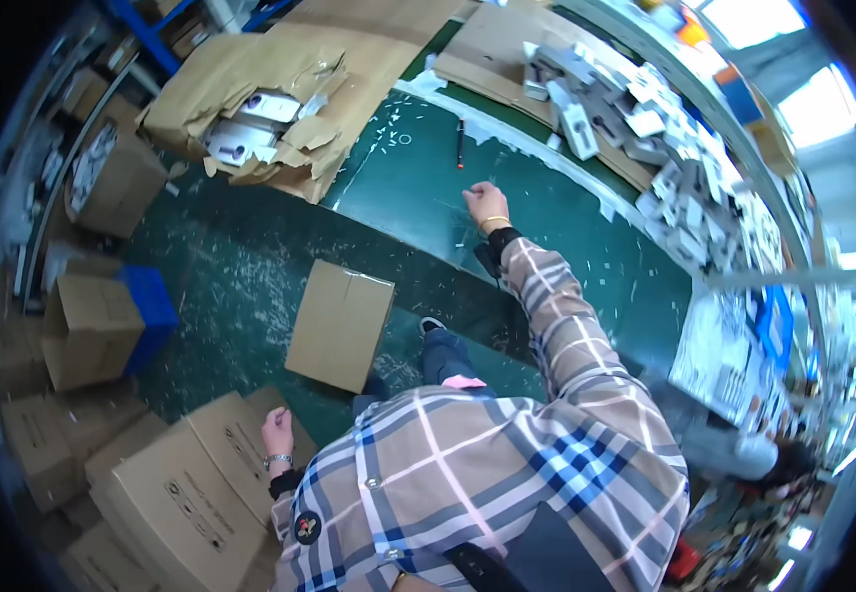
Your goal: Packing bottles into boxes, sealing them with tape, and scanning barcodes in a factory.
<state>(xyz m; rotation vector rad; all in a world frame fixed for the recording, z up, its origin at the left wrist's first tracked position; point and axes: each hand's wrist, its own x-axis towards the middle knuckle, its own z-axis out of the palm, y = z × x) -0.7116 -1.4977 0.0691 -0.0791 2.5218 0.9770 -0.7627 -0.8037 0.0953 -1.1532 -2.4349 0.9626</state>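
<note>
My right hand (487, 203) is stretched out over the green worktable (536, 217), with its fingers curled together and nothing visible in them. Just beyond its fingertips lies a slim dark pen-like stick (461, 145) with a red end, apart from the hand. My left hand (277, 434) hangs low on the left, loosely closed, with no object showing in it. It is nearest to a large closed cardboard carton (186, 498). Another closed carton (341, 326) lies on the floor between the table and my left hand.
Many grey and white parts (635, 109) are piled along the table's far right side. A torn carton (181, 109) with white devices inside is at the upper left. A blue bin (149, 316) and stacked cartons (93, 331) line the left. A person in grey (734, 454) is at the right.
</note>
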